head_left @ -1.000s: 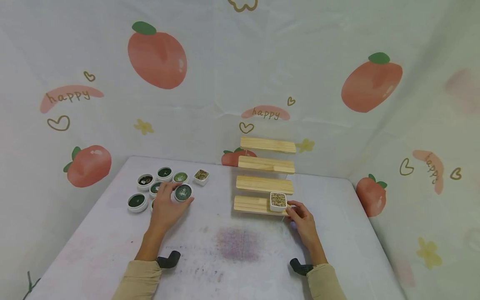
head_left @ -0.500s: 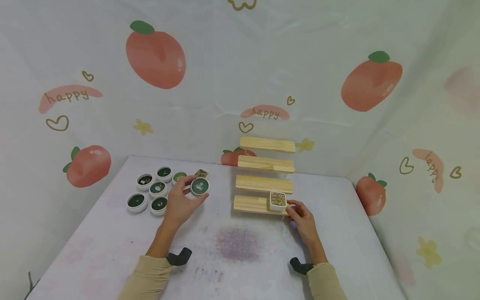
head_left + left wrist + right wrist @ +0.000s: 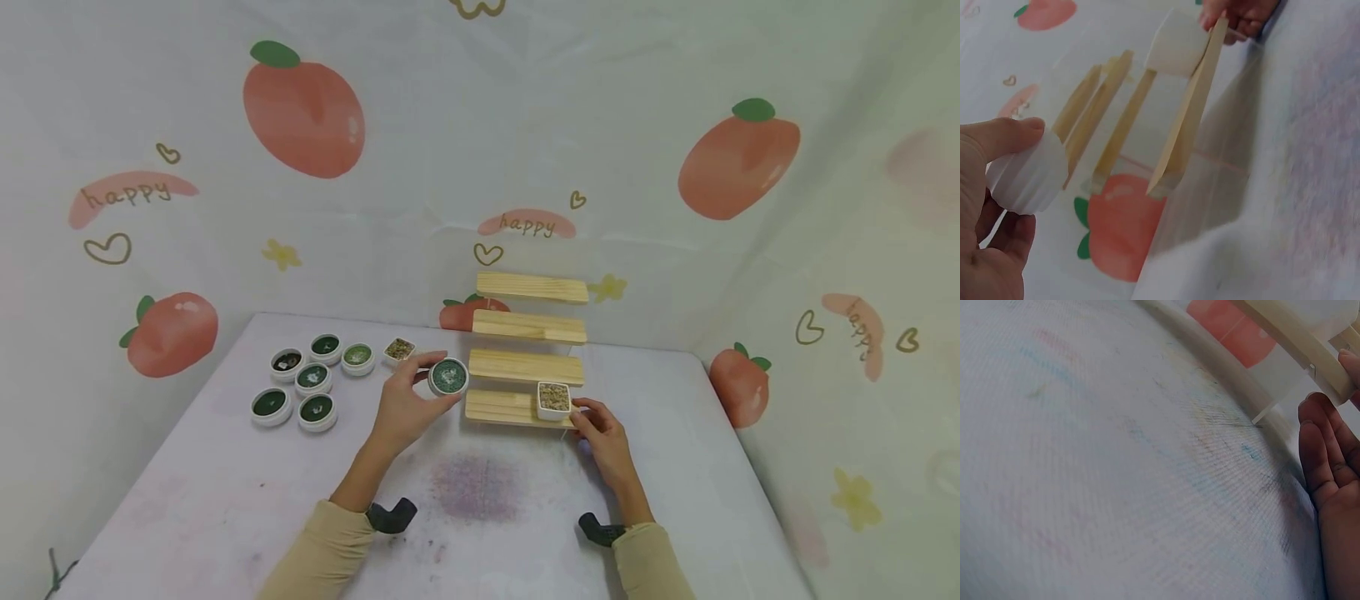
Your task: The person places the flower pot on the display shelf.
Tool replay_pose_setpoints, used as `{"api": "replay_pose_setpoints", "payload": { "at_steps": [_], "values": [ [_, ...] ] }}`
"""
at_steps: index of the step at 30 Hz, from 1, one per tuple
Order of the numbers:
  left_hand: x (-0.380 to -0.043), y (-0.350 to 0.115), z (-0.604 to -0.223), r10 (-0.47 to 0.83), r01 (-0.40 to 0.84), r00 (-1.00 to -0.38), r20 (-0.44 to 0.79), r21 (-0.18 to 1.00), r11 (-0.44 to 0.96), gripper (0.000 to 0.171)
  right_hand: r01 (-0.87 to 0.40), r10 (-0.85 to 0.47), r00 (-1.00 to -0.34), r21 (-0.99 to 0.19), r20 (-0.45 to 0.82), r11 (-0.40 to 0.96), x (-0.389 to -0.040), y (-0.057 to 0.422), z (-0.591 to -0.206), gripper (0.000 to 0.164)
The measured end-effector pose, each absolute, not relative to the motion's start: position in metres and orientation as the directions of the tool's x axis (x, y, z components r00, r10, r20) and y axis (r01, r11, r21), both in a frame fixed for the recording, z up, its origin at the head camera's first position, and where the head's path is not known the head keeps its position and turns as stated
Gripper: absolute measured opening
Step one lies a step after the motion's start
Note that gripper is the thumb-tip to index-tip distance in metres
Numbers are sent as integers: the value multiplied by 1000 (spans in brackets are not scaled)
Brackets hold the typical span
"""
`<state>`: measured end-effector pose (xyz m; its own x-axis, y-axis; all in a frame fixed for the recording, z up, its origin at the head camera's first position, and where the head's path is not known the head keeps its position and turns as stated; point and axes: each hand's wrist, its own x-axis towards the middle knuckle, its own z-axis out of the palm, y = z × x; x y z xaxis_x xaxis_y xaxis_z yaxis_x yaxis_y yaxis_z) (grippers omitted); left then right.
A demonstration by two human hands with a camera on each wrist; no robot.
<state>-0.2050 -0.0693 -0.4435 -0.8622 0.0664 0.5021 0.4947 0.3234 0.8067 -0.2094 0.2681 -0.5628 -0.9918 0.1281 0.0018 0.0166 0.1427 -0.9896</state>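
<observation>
In the head view, my left hand (image 3: 408,408) pinches a small round white pot (image 3: 448,377) with a speckled dark green top, held in the air just left of the wooden tiered shelf (image 3: 527,367). Ribbed sides show on this pot (image 3: 1029,175) in the left wrist view, the thumb over it and fingers beneath. A square white pot (image 3: 553,402) with gravel-like filling stands on the lowest board, toward its right end. At that end my right hand (image 3: 604,435) grips the board (image 3: 1300,347), thumb above and fingers below, close beside the square pot.
Several round white pots (image 3: 317,412) with dark or green tops are grouped on the left of the white-covered table (image 3: 187,508). Another square pot (image 3: 399,351) stands behind my left hand. A printed cloth wall (image 3: 420,150) rises behind the shelf.
My left hand has carried the round pot rightward from the group of pots to beside the shelf. The right hand has stayed at the end of the lowest board.
</observation>
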Motion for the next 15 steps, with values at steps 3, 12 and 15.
{"api": "replay_pose_setpoints", "payload": {
  "at_steps": [3, 12, 15],
  "values": [
    [-205, -61, -446, 114, 535, -842, 527, 792, 293, 59, 33, 129, -992, -990, -16, 138, -209, 267, -561, 39],
    [-207, -35, -454, 176, 424, -902, 393, 883, 201, 59, 46, 103, -994, -990, -32, 135, -199, 261, -536, 39],
    [-212, -27, -463, 166, 363, -927, 336, 916, 172, 61, 53, 108, -993, -990, -39, 133, -198, 259, -534, 39]
  ]
}}
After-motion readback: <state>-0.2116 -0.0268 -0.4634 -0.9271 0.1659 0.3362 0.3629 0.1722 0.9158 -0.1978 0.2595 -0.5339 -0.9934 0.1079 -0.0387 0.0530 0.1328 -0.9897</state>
